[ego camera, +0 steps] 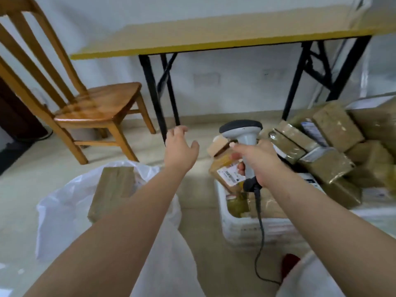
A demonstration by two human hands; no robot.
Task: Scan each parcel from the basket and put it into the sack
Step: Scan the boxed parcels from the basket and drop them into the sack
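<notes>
Fingers (182, 130) of the left hand (180, 150) are spread and empty above the white plastic sack (64, 202), where one brown taped parcel (113, 189) lies. The right hand (260, 161) wraps the grey corded handheld scanner (242, 133). A labelled brown parcel (227, 168) stands in the white plastic basket (246, 230). Judging so, the next move is a pick-up, label turned toward the scanner.

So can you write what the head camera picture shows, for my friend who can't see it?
The person's right hand grips a grey barcode scanner beside a labelled parcel above a white basket of taped parcels. The left hand reaches forward, open and empty. On the left, a white sack already holds a brown parcel; a wooden chair and a yellow table stand behind.
</notes>
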